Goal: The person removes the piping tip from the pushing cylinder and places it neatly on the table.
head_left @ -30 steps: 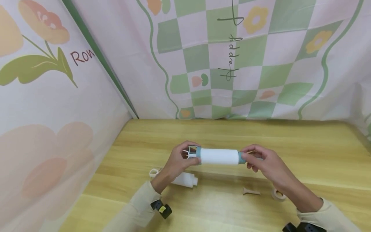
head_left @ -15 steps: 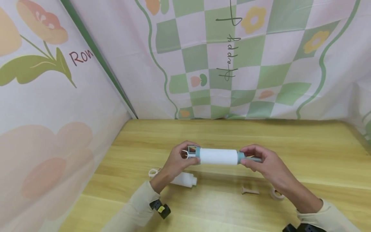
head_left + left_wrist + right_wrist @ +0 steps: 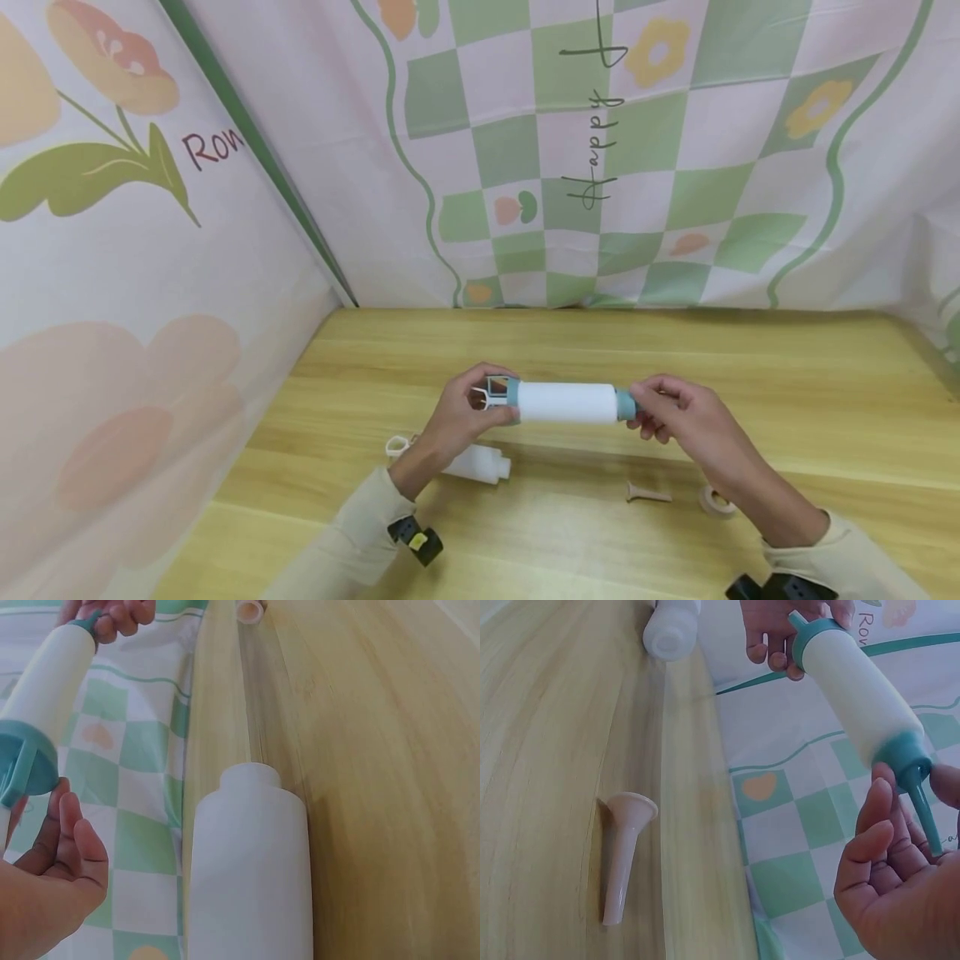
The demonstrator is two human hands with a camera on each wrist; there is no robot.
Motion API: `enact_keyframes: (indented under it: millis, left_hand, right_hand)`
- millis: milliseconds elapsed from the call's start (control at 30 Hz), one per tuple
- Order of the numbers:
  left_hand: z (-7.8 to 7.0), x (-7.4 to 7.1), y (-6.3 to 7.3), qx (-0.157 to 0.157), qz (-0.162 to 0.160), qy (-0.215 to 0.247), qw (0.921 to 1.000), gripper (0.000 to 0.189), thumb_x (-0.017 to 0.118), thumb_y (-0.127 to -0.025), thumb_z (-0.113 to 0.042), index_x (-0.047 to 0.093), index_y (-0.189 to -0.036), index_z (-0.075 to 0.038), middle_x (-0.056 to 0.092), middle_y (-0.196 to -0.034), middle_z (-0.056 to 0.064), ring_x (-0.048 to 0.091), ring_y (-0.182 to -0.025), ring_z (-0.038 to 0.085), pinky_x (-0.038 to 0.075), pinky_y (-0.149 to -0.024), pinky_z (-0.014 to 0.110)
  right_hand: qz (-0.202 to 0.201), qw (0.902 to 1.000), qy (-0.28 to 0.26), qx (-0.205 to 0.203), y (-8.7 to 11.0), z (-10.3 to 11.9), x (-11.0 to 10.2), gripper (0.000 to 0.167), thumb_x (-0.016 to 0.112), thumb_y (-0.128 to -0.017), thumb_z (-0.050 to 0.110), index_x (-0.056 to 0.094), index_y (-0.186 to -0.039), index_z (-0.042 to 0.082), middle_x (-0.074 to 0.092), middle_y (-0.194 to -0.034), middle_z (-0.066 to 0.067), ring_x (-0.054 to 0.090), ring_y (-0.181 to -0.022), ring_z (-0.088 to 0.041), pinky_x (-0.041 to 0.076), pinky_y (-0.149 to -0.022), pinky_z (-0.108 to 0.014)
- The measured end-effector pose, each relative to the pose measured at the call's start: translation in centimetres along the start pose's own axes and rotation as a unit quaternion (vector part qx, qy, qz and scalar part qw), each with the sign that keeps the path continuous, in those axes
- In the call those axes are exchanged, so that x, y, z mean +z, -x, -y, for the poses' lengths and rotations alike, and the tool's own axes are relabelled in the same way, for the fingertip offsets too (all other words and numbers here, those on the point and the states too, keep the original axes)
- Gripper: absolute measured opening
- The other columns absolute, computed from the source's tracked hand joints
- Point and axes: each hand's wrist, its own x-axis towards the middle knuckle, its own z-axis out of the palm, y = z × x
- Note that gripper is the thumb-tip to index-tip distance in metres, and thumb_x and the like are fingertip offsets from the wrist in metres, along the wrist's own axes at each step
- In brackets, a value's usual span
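Between my two hands, above the table, a white sausage stuffer [image 3: 566,402] is held level. My left hand [image 3: 461,412] grips its teal handle end [image 3: 513,400], where a white plunger part [image 3: 493,401] shows inside a teal frame. At the other end my right hand [image 3: 693,417] pinches the teal screw cap [image 3: 625,405] with thumb and fingers. The right wrist view shows a thin teal nozzle [image 3: 924,814] running from that cap between the thumb and fingers.
A second white tube [image 3: 251,877] lies on the wooden table [image 3: 540,533], below my left forearm. Below my right hand lie a pinkish funnel nozzle [image 3: 626,847] and a pinkish ring [image 3: 717,502]. Patterned curtains [image 3: 517,150] hang behind and to the left.
My right hand's fingers shift along the cap and nozzle, with the thumb now further right and more of the cap showing. The left hand and the stuffer stay nearly still.
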Motion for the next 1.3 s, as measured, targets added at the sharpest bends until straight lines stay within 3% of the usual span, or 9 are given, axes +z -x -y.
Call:
enact_keyframes:
  millis: [200, 400, 600, 767, 900, 1067, 1300]
  left_hand:
    - [0.1, 0.05, 0.06, -0.001, -0.004, -0.001, 1.0, 0.039, 0.074, -0.084, -0.012, 0.065, -0.122, -0.009, 0.061, -0.11, 0.01, 0.058, -0.091, 0.024, 0.053, -0.076, 0.033]
    - [0.22, 0.06, 0.09, -0.005, -0.007, 0.003, 1.0, 0.04, 0.074, -0.083, -0.012, 0.065, -0.122, -0.008, 0.062, -0.109, 0.012, 0.059, -0.09, 0.024, 0.054, -0.076, 0.033]
    - [0.3, 0.04, 0.18, -0.002, -0.003, 0.003, 1.0, 0.041, 0.074, -0.083, -0.013, 0.064, -0.122, -0.007, 0.061, -0.109, 0.013, 0.059, -0.089, 0.024, 0.054, -0.076, 0.034]
    - [0.39, -0.02, 0.27, -0.005, -0.005, 0.003, 1.0, 0.041, 0.074, -0.083, -0.013, 0.065, -0.122, -0.008, 0.061, -0.11, 0.011, 0.059, -0.089, 0.024, 0.054, -0.076, 0.034]
    - [0.31, -0.11, 0.31, -0.01, -0.012, 0.006, 0.9999, 0.041, 0.074, -0.082, -0.012, 0.065, -0.122, -0.007, 0.062, -0.109, 0.011, 0.059, -0.088, 0.024, 0.054, -0.075, 0.034]
    - [0.21, -0.23, 0.29, -0.008, -0.017, 0.009, 0.9998, 0.041, 0.074, -0.082, -0.011, 0.065, -0.122, -0.006, 0.061, -0.108, 0.012, 0.059, -0.086, 0.023, 0.054, -0.075, 0.034]
    - [0.22, -0.31, 0.3, -0.005, -0.013, 0.009, 0.9999, 0.04, 0.074, -0.083, -0.012, 0.065, -0.122, -0.007, 0.061, -0.109, 0.012, 0.059, -0.087, 0.023, 0.054, -0.075, 0.034]
  right_hand:
    - [-0.004, 0.9998, 0.01, -0.015, 0.07, -0.04, 0.02, 0.041, 0.057, -0.103, 0.035, 0.061, -0.117, -0.004, 0.067, -0.092, -0.014, 0.059, -0.077, -0.024, 0.052, -0.066, -0.033]
    - [-0.01, 0.9979, 0.024, -0.06, 0.35, -0.5, -0.19, 0.03, 0.063, -0.1, 0.018, 0.06, -0.123, -0.002, 0.067, -0.101, -0.007, 0.062, -0.079, -0.023, 0.051, -0.063, -0.03]
    - [-0.005, 0.9974, 0.013, -0.07, 0.54, -0.87, -0.21, 0.032, 0.07, -0.095, 0.012, 0.06, -0.123, -0.001, 0.063, -0.115, -0.007, 0.068, -0.096, -0.015, 0.057, -0.076, -0.032]
    - [0.001, 0.9977, 0.004, -0.068, 0.47, -0.92, -0.07, 0.034, 0.071, -0.094, 0.012, 0.059, -0.123, -0.001, 0.062, -0.118, -0.01, 0.068, -0.099, -0.015, 0.057, -0.078, -0.031]
    - [0.007, 0.9974, -0.005, -0.071, 0.38, -0.84, -0.11, 0.04, 0.07, -0.095, 0.011, 0.055, -0.129, -0.002, 0.06, -0.12, -0.01, 0.067, -0.1, -0.016, 0.057, -0.078, -0.031]
    - [0.006, 0.9987, -0.004, -0.051, 0.09, -0.58, -0.2, 0.044, 0.061, -0.102, 0.019, 0.048, -0.137, -0.003, 0.061, -0.116, -0.011, 0.064, -0.089, -0.02, 0.054, -0.07, -0.031]
    - [0.003, 1.0, 0.003, 0.005, -0.31, -0.13, -0.06, 0.05, 0.045, -0.107, 0.039, 0.054, -0.128, -0.006, 0.066, -0.099, -0.01, 0.062, -0.076, -0.021, 0.05, -0.062, -0.029]
